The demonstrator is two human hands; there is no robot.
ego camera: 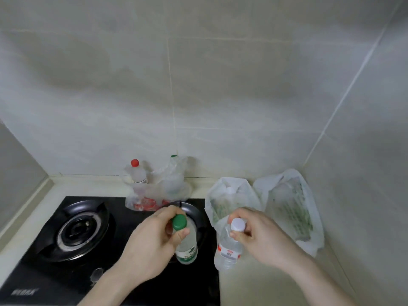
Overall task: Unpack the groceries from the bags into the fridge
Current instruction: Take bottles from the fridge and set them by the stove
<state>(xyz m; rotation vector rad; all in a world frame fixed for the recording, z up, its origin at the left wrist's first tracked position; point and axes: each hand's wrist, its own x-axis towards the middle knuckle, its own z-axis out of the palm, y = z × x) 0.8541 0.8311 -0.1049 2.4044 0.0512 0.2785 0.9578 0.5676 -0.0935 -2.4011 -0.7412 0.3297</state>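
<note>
Both forearms reach forward from the bottom edge of the head view, bare to the wrist. The left hand (152,241) has its fingers curled round the neck of a green-capped bottle (186,246), thumb pressed just under the cap, the grip closed from the side. The right hand (260,237), to the right of that bottle and apart from it, pinches the neck of a white-capped bottle (228,250) between thumb and curled fingers, its wrist angled inward.

Clear plastic bottles (186,248), thin translucent plastic bags (291,208), glossy black glass hob (136,219), smooth matt tiled wall (220,85).
</note>
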